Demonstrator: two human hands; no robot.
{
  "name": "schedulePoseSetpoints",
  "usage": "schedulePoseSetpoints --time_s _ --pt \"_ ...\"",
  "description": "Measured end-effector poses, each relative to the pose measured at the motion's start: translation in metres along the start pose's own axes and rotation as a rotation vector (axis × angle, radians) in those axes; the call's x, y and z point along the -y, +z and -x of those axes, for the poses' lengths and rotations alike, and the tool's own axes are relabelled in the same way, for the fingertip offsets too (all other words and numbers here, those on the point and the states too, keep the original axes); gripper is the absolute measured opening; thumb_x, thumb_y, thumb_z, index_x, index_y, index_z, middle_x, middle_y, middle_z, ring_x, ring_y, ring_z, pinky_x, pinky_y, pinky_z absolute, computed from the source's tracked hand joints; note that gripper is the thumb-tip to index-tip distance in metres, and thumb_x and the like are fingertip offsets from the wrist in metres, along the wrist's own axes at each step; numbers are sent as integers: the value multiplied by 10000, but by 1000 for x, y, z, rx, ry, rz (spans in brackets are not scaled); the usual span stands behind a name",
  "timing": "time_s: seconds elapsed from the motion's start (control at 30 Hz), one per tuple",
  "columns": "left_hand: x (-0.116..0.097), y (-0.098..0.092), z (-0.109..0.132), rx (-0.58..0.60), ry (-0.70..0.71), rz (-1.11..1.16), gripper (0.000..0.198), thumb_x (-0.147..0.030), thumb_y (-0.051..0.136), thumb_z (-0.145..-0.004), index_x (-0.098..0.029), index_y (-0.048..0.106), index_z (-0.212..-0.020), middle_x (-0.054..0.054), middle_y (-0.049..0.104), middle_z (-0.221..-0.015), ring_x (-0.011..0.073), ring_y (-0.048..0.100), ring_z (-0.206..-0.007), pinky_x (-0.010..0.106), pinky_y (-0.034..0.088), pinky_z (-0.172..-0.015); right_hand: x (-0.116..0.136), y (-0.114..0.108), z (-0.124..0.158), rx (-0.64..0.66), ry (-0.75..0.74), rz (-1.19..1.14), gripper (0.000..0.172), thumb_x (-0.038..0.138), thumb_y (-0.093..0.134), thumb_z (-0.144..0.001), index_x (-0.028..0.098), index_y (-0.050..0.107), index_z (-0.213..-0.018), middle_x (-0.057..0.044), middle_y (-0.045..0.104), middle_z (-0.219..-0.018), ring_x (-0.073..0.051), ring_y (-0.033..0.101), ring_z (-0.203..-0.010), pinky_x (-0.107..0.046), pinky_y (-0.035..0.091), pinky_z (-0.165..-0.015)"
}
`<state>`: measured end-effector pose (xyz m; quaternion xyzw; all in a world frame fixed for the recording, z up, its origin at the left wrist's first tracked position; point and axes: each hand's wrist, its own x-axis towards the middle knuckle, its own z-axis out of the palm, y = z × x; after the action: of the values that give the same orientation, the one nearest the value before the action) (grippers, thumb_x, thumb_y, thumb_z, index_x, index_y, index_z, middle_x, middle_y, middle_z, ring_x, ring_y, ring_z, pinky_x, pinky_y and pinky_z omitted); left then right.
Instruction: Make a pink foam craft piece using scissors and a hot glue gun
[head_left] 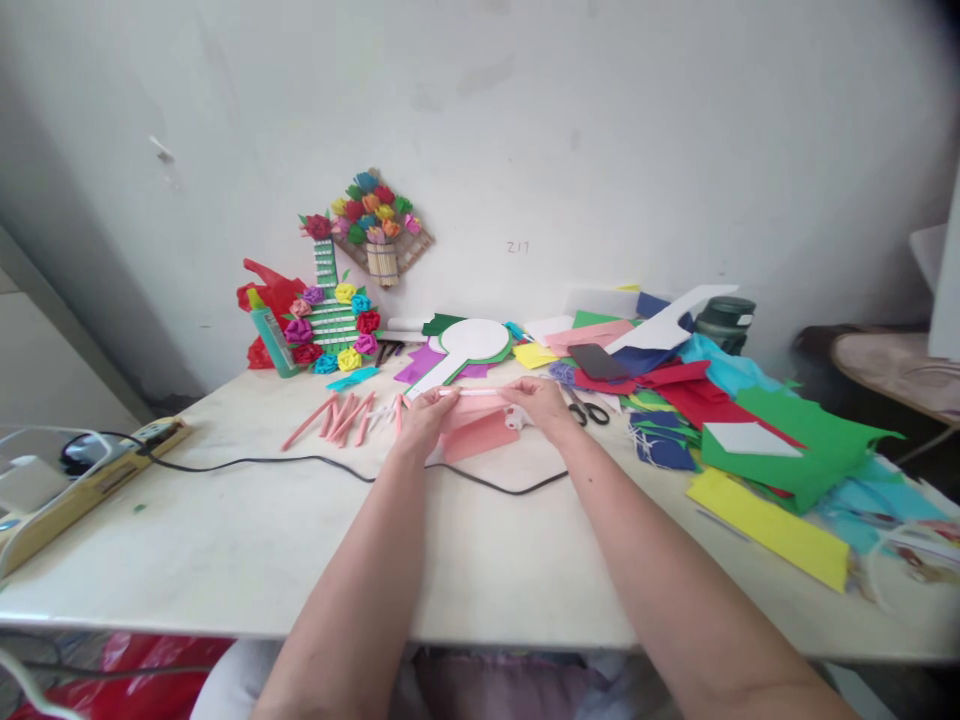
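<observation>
A thin pale pink paper strip (480, 392) is stretched level between my two hands above the table. My left hand (429, 418) pinches its left end, and my right hand (541, 405) pinches its right end. Below the strip lie flat pink paper pieces (480, 436). Several rolled pink paper sticks (346, 418) rest to the left of my left hand. Black-handled scissors (589, 408) lie just right of my right hand. Behind my hands is a white round cutout with a handle (474, 342), edged in green.
Coloured papers (795, 440) pile up on the right, near a dark bottle (726, 322). A green glue bottle (271, 338) and flower-covered guitar shape (334, 320) stand at back left. A black cable (300, 460) crosses the table (225, 560); a power strip (97, 495) lies left.
</observation>
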<state>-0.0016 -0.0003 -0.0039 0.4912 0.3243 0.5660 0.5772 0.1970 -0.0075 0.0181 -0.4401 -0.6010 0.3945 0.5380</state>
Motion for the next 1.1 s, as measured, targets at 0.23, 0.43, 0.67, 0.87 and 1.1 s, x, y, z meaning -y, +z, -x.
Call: schedulePoseSetpoints --time_s 0.23,0.43,0.67,0.87,1.1 --pt "-1 1 3 58 -15 -79 303 -387 724 -634 -137 642 -784 4 602 -602 95 531 -499 209 381 -501 5 1 2 162 69 -64 431 375 711 -625 136 634 -975 4 600 -658 -49 454 -429 -181 389 -401" --pt "-1 1 1 75 -6 -107 325 -398 728 -620 -145 663 -813 1 609 -618 98 538 -514 208 383 -506 -2 4 -1 152 21 7 310 375 715 -589 112 690 -751 -1 591 -589 -76 474 -468 -198 390 -429" --pt "1 -2 -1 45 12 -134 384 -425 724 -620 -140 678 -874 20 633 -641 124 565 -545 230 414 -541 -11 6 -7 49 -48 76 284 369 690 -599 123 712 -739 -28 627 -609 -128 556 -518 -219 436 -441" --pt "-4 -1 4 118 -27 -55 383 -376 733 -631 -121 673 -910 42 662 -673 135 595 -574 237 431 -574 -14 6 -8 31 -104 121 259 368 682 -602 142 717 -722 -52 666 -697 -143 582 -538 -222 450 -433" --pt "-11 2 10 159 -68 -1 345 -350 757 -604 -109 680 -839 60 660 -657 153 616 -597 248 449 -594 -12 7 -6 34 -114 130 238 366 670 -606 157 722 -706 -46 666 -683 -134 577 -507 -219 436 -415"
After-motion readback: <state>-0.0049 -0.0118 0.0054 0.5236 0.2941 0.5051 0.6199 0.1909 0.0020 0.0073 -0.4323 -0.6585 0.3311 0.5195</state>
